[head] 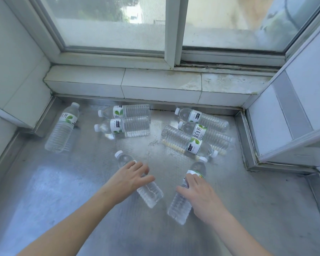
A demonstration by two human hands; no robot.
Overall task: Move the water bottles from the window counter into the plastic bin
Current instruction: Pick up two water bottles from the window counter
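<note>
Water bottles lie scattered on the steel window counter (81, 191) — eight, all on their sides and capped, apparently full. The left hand (131, 179) rests spread over the left near bottle (150, 193), fingers relaxed; the right hand (197, 189) curls onto the right near bottle (179, 206). Best to wrap each at mid-body, below the label, before lifting — ribbed plastic may flex. No plastic bin is in view.

From my remote feed: daylight falls through a sliding window (155, 23) with a pale, grimy frame (171, 34) onto a stained tiled sill (155, 80). White tiled walls (13, 58) close in on both sides. Below lies a dull steel counter (63, 191) with a raised rim (244, 137).
</note>
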